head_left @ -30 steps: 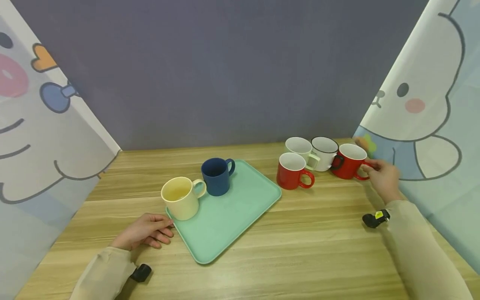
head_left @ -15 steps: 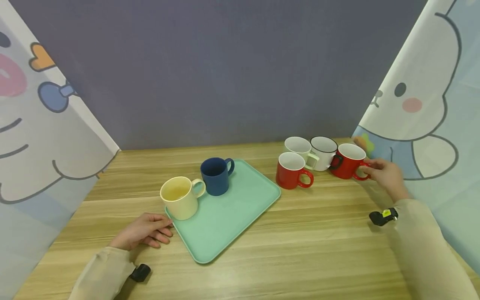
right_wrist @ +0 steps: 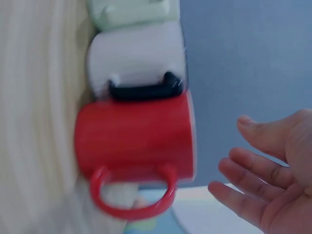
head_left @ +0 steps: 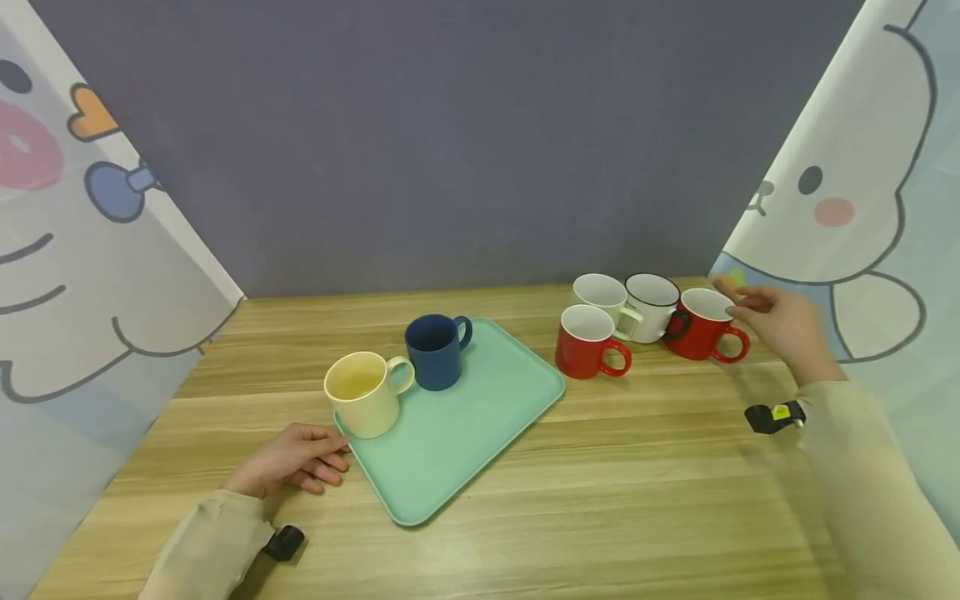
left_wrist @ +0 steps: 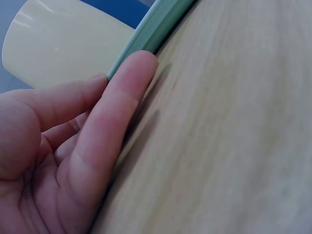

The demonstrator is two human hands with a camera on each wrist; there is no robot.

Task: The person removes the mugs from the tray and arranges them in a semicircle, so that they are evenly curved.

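My left hand pinches the left rim of a mint-green tray between thumb and index finger. In the left wrist view the index finger lies along the tray's outer side. On the tray stand a cream mug and a dark blue mug. At the back right, my right hand hovers beside a red mug, fingers spread and holding nothing. The right wrist view shows a gap between the fingertips and this red mug, its handle pointing toward the hand's side.
Beside that red mug stand a white mug with black rim and handle, a pale green mug and another red mug, close together. A grey wall rises behind the wooden table; cartoon-printed panels flank it.
My right hand has let go of the rear red mug's handle and risen up and away. The left hand, tray and mugs look unchanged apart from a slight camera shift.
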